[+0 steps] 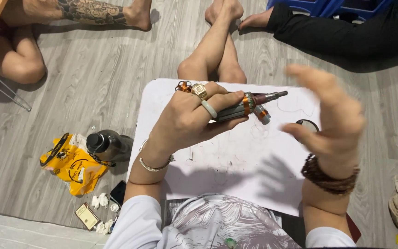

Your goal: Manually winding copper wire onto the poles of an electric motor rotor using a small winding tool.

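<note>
White surface (236,161), frame centre: left hand (185,122) fingers clamp the motor armature (245,106); right hand (332,120) fingers spread, empty. Best practice, arguably: support the shaft end.

Motor rotor (245,107) above board (236,161), bottle (107,145) leftward.

One motor armature (247,107) shows, along with one white worktop (236,161). On the floor (93,78) lie one yellow bag (72,165), one dark bottle (108,145), one phone (118,192), one small card (87,216) and several crumpled white scraps (100,201). Two rings (200,91) and one bracelet (153,165) are worn.
</note>
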